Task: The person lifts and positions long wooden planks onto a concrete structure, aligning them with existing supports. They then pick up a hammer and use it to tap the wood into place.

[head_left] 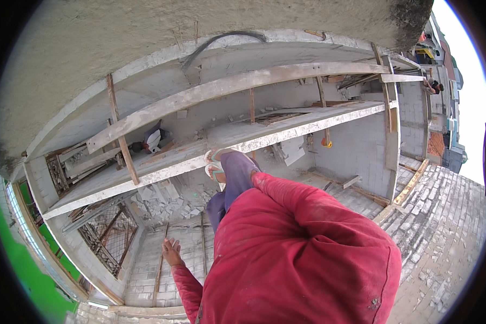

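My left hand [171,252] reaches out to the left in a red sleeve. Its fingers are apart and it holds nothing. Below it, at a distance, are a block wall and a thin wooden strip [161,267]. My right sleeve [286,190] ends beside my bent knee. Only a sliver of my right hand [252,174] shows there, and its fingers are hidden. My feet, in flip-flops [215,169], stand on the narrow top of a wall [291,130].
Rooms with broken block rubble [164,200] lie far below on both sides. A long wooden plank [221,89] spans beyond my feet, held by upright posts [122,146]. A person [154,137] is down at the left, another person [433,86] at the far right.
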Motion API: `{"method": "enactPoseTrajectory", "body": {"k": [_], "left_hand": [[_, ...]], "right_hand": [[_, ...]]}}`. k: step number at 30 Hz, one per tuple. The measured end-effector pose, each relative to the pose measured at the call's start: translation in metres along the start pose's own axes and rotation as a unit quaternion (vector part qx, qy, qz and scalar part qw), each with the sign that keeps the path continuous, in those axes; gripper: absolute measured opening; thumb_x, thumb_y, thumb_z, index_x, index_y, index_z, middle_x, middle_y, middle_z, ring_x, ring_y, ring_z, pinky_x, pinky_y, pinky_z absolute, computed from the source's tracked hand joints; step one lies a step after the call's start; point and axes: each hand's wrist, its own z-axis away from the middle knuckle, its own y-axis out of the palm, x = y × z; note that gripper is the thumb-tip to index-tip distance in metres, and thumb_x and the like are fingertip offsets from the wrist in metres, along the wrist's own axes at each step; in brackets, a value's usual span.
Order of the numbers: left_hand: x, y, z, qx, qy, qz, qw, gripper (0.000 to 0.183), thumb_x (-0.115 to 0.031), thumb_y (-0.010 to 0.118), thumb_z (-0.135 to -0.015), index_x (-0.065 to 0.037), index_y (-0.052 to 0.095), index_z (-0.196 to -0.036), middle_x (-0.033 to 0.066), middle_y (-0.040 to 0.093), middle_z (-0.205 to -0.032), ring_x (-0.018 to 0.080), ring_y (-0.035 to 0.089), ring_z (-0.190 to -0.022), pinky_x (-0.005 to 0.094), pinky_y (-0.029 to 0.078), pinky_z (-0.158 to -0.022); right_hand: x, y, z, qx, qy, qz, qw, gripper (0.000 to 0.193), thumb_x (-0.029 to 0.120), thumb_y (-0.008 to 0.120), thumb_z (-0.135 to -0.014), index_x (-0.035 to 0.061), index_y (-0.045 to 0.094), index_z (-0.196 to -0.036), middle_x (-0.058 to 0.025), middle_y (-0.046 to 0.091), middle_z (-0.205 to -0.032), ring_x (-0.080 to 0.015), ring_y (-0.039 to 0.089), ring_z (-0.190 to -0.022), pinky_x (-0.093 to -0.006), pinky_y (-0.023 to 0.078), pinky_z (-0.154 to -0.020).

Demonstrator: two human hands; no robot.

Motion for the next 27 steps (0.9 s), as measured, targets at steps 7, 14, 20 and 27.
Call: {"method": "enactPoseTrajectory", "body": {"k": [7,14,20,27], "left_hand": [[0.017,0.010,0.002,0.039,0.007,-0.027,0.999,0.049,-0.046,0.060,-0.096,-0.007,0.053,-0.126,0.0139,0.064,-0.114,0.0210,0.067,-0.089,0.0294,0.049,-0.069],[0.042,0.010,-0.001,0.018,0.029,-0.026,0.999,0.046,-0.044,0.060,-0.095,-0.004,0.058,-0.119,0.0124,0.067,-0.107,0.0183,0.068,-0.084,0.0283,0.049,-0.065],[0.068,0.026,0.019,-0.011,0.050,0.032,0.998,0.045,-0.039,0.062,-0.095,0.000,0.060,-0.118,0.0122,0.066,-0.102,0.0170,0.066,-0.080,0.0279,0.051,-0.065],[0.102,0.045,0.019,-0.005,0.025,0.081,0.996,0.042,-0.036,0.063,-0.095,-0.005,0.058,-0.121,0.0107,0.068,-0.100,0.0172,0.067,-0.077,0.0263,0.047,-0.061]], "right_hand": [[0.009,-0.001,-0.040,-0.029,-0.034,-0.012,0.999,0.041,0.011,0.045,-0.093,-0.0151,0.046,-0.125,-0.0352,0.054,-0.124,-0.0414,0.055,-0.118,-0.0455,0.043,-0.101],[0.074,-0.012,-0.111,-0.002,-0.135,-0.017,0.991,0.040,0.011,0.045,-0.093,-0.0142,0.047,-0.124,-0.0344,0.054,-0.122,-0.0407,0.056,-0.116,-0.0451,0.044,-0.100],[0.100,-0.007,-0.124,0.018,-0.174,0.003,0.985,0.039,0.010,0.045,-0.093,-0.0135,0.048,-0.123,-0.0337,0.055,-0.121,-0.0402,0.056,-0.115,-0.0448,0.044,-0.099],[0.040,-0.003,-0.085,-0.023,-0.106,0.008,0.994,0.037,0.010,0.046,-0.093,-0.0126,0.049,-0.122,-0.0329,0.056,-0.119,-0.0396,0.057,-0.113,-0.0445,0.044,-0.097]]}}
